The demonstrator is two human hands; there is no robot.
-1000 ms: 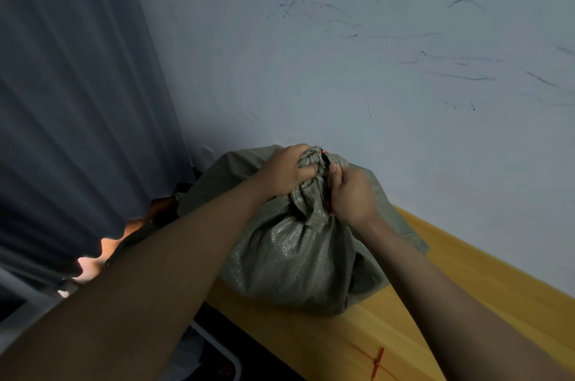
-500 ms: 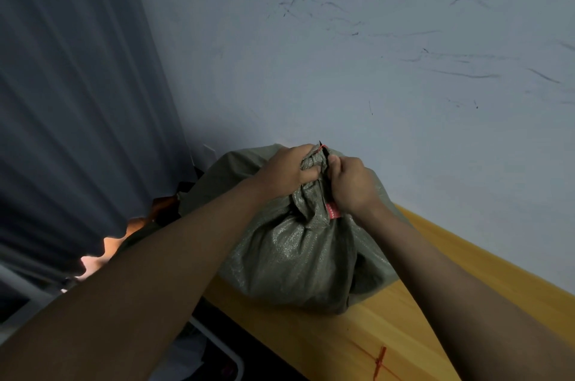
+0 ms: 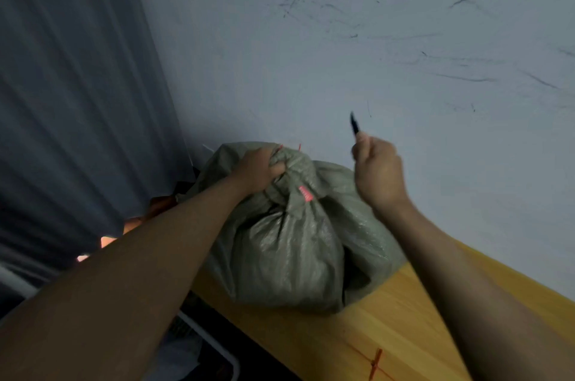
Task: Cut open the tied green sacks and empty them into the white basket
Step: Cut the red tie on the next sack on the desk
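Note:
A full green woven sack (image 3: 289, 256) stands on the yellow wooden table (image 3: 367, 331) against the wall. My left hand (image 3: 259, 170) grips its bunched neck at the top. A red tie (image 3: 306, 194) hangs loose on the neck just below that hand. To the right, my right hand (image 3: 378, 173) is raised clear of the sack and grips a dark blade (image 3: 354, 123) that points up. A white rim (image 3: 217, 346), perhaps the basket, shows below the table's left edge.
A grey scuffed wall (image 3: 373, 53) rises right behind the sack. A dark curtain (image 3: 77, 100) hangs on the left. A second fold of green sacking (image 3: 364, 225) lies behind the sack. A red scrap of tie (image 3: 375, 363) lies on the table near me.
My right hand has pulled away from the sack's neck, up and to the right, with the blade. The red tie now hangs loose. My left hand keeps its grip.

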